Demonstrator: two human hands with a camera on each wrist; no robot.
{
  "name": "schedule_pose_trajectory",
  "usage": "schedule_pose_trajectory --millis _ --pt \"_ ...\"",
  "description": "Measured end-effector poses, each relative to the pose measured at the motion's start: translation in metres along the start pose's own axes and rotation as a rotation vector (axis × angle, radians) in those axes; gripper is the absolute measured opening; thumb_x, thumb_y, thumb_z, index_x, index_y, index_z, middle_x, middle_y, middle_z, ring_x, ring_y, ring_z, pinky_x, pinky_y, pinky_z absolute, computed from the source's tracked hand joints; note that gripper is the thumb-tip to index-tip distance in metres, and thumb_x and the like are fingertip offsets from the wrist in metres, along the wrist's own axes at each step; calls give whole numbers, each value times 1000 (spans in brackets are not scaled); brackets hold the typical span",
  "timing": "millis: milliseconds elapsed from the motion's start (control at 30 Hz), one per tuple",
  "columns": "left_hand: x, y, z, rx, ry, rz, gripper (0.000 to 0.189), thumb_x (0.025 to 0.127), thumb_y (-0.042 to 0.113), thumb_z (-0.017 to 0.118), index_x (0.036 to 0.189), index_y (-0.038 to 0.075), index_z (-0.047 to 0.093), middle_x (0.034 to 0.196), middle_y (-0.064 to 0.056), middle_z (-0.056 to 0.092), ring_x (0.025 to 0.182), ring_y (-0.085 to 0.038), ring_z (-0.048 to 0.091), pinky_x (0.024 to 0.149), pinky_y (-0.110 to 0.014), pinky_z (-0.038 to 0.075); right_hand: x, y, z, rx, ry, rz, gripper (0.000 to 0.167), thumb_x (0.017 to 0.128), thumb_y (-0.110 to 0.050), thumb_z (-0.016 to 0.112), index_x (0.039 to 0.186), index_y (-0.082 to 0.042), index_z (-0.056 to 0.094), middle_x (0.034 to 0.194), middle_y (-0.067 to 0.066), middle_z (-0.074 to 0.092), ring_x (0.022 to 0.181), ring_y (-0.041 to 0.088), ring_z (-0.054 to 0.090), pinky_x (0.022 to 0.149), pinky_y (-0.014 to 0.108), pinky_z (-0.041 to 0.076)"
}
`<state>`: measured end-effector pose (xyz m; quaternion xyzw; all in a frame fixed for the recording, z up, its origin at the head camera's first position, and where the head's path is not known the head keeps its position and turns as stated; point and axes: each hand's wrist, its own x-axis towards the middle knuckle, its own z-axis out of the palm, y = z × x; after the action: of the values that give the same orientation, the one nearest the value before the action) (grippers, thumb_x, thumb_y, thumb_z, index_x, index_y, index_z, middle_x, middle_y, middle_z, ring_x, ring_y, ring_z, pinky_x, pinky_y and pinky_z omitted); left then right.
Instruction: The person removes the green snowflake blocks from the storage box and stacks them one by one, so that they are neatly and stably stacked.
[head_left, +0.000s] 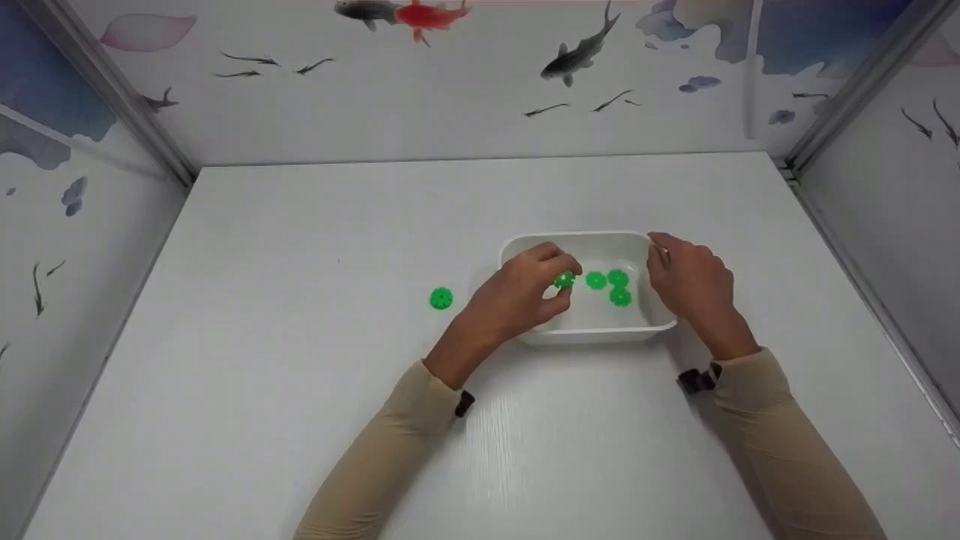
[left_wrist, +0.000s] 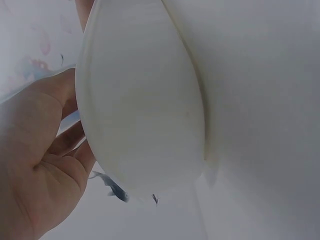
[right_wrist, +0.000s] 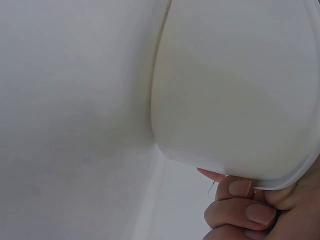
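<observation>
A white rectangular basin (head_left: pixel 577 331) stands on the table. My left hand (head_left: pixel 517 292) reaches over its left end and pinches a green flower-shaped disc (head_left: pixel 565 280) between thumb and fingers. Several more such green discs (head_left: pixel 619 297) lie inside, right of that hand. My right hand (head_left: pixel 694 277) grips the basin's right rim, and in the right wrist view its curled fingers (right_wrist: pixel 240 212) show at the rim. The left wrist view has the left hand (left_wrist: pixel 45 155) partly behind the basin wall (left_wrist: pixel 145 100), which hides its fingertips and the disc.
One loose green disc (head_left: pixel 441 298) lies on the white tabletop (head_left: pixel 300 360), left of the basin and beside the left forearm. Panels printed with fish (head_left: pixel 581 54) wall the table at the back and sides.
</observation>
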<state>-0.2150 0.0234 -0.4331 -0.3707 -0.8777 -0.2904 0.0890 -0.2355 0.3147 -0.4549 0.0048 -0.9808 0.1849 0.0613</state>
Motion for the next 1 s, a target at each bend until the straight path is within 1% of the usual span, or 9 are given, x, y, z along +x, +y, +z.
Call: schedule_pose_trajectory --millis 100,133,333,400,600,633,733,867,1000 --pt "-2 -3 -1 5 6 -2 23 103 14 73 125 14 75 127 -5 72 113 -16 71 96 -22 60 0 1 -1 -4 6 -1 45 112 -27 46 149 -8 64 110 26 78 73 31 57 53 36 41" --pt "-2 -3 -2 4 9 -3 23 103 14 73 125 14 75 127 -5 72 114 -16 71 96 -23 61 0 1 -1 -6 7 -1 45 112 -27 46 149 -8 64 112 26 78 74 31 57 53 35 40" --pt "-7 -7 -8 -19 26 4 22 103 13 73 125 12 75 126 -7 72 117 -18 71 97 -26 61 0 0 -1 -3 -10 4 45 113 -26 46 150 -8 63 120 27 76 78 32 59 56 36 42" --pt "-10 -9 -11 -35 26 -2 23 103 13 73 126 12 74 127 -7 72 118 -18 71 98 -27 61 -1 -1 -1 -2 -15 8 45 113 -27 46 151 -8 62 120 27 76 78 32 59 56 36 42" --pt "-19 -18 -21 -89 37 -42 26 102 13 76 127 9 74 126 -9 73 116 -18 73 97 -26 62 -1 -2 -1 4 -22 8 47 113 -27 46 152 -7 61 107 25 77 73 30 54 54 35 38" --pt "-20 -20 -22 -98 40 -46 26 101 13 77 127 9 75 126 -9 73 115 -19 74 96 -25 62 -1 -2 -1 5 -19 6 47 113 -27 46 152 -7 61 108 26 77 73 30 54 54 35 38" --pt "-22 -24 -25 -108 47 -50 26 100 13 78 126 7 76 123 -10 74 114 -20 74 95 -27 63 -1 -2 -1 3 -11 5 46 113 -27 45 151 -7 62 114 27 77 74 31 55 54 36 39" --pt "-25 -26 -29 -88 46 -64 27 100 14 79 126 8 76 122 -10 74 114 -20 73 96 -27 63 -1 -1 0 2 -11 5 46 113 -27 45 151 -7 62 125 28 75 79 32 59 57 39 45" --pt "-29 -26 -32 -63 46 -76 27 100 13 78 127 9 76 125 -9 74 115 -19 73 98 -27 62 -1 -2 -1 0 -11 7 47 113 -29 45 151 -8 62 122 28 76 79 32 60 57 41 46"
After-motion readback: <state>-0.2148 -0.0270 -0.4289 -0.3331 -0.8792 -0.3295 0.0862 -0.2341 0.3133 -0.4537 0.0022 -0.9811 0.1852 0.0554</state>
